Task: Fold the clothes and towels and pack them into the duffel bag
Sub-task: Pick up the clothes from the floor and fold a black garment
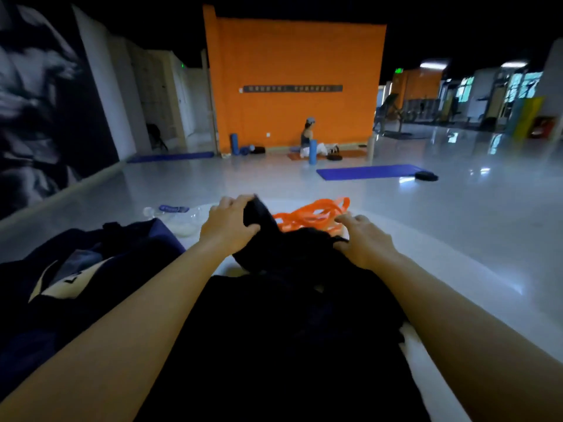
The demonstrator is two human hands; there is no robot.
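Early yet: left hand (227, 222) has its fingers curled round a fold of the black garment (286, 248), right hand (364, 239) lays loose fingers on it just beyond. Duffel bag (91, 263), left of both, gapes open; folding unfinished, packing barely begun.

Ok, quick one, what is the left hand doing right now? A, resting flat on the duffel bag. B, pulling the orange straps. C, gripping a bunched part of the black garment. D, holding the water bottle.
C: the left hand has fingers and thumb curled round a raised fold of the black garment, apart from the other things.
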